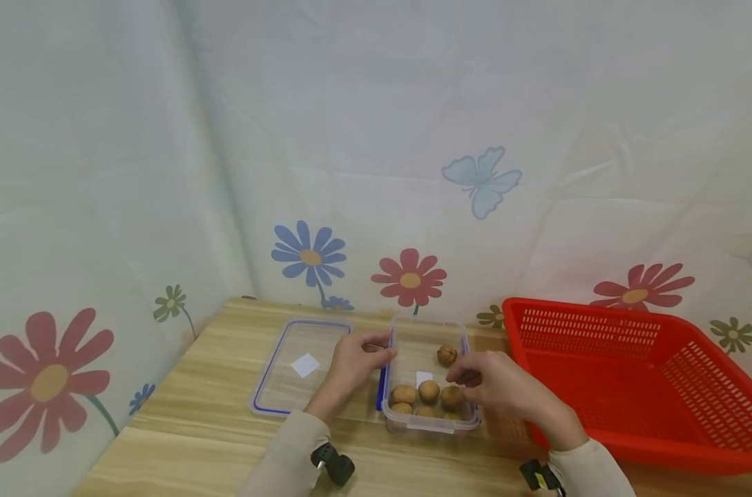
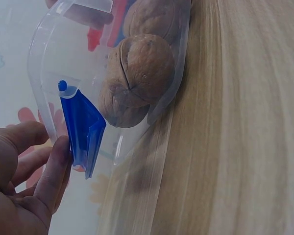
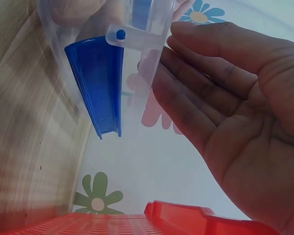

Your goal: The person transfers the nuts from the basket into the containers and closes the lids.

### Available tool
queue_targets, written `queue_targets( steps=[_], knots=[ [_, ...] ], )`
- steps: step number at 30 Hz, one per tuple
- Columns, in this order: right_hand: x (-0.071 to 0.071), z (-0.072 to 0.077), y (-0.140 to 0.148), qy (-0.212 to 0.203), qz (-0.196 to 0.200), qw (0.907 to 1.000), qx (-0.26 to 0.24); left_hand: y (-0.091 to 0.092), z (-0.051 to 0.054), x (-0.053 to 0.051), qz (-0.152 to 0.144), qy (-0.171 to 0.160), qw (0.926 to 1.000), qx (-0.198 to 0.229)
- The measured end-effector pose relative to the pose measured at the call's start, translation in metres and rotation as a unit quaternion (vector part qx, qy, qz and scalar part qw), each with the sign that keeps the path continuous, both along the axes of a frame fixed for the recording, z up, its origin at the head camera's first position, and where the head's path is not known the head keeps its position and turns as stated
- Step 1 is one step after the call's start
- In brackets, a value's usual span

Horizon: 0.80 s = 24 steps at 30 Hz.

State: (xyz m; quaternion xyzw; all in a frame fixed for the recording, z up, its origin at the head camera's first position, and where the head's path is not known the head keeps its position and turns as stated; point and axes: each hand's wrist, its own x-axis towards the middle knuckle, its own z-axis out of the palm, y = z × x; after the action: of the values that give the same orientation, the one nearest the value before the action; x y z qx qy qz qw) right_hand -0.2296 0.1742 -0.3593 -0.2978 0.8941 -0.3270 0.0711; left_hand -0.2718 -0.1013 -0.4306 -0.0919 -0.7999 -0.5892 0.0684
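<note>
A clear plastic box (image 1: 430, 426) stands on the table, holding several walnuts (image 1: 429, 391) grouped at its near end. A single walnut (image 1: 447, 355) lies farther back, close to the fingertips of my right hand (image 1: 496, 386). That hand hangs over the box's right rim with its fingers loosely bent, and its palm (image 3: 255, 132) holds nothing in the right wrist view. My left hand (image 1: 353, 362) touches the box's left side with its thumb and fingertips, beside a blue latch (image 2: 83, 129) that hangs down. Another blue latch (image 3: 98, 85) hangs on the right side.
Left of the box lies a clear lid (image 1: 280, 383) with a blue seal and a white label (image 1: 305, 365). A red perforated basket (image 1: 599, 442) stands at the right. Behind the wooden table (image 1: 183, 421) hangs a flowered sheet (image 1: 363, 172).
</note>
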Motion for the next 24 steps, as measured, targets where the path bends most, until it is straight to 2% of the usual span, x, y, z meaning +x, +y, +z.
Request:
queue_targets(
  steps=[3,12,19,24],
  knots=[
    [0.000,0.000,0.000,0.001,0.003,1.0000,-0.002,0.000,0.000,0.000,0.000,0.000,1.0000,0.000],
    [0.001,0.003,-0.002,0.005,-0.023,0.9997,-0.002,0.001,0.002,0.000,0.004,-0.003,1.0000,0.002],
    [-0.001,0.004,-0.007,0.039,-0.030,0.9974,-0.052,0.000,0.002,0.000,0.005,-0.004,1.0000,0.003],
    [-0.003,0.003,-0.012,0.058,-0.039,0.9935,-0.090,-0.002,0.008,0.003,0.006,-0.011,0.9997,0.021]
  ],
)
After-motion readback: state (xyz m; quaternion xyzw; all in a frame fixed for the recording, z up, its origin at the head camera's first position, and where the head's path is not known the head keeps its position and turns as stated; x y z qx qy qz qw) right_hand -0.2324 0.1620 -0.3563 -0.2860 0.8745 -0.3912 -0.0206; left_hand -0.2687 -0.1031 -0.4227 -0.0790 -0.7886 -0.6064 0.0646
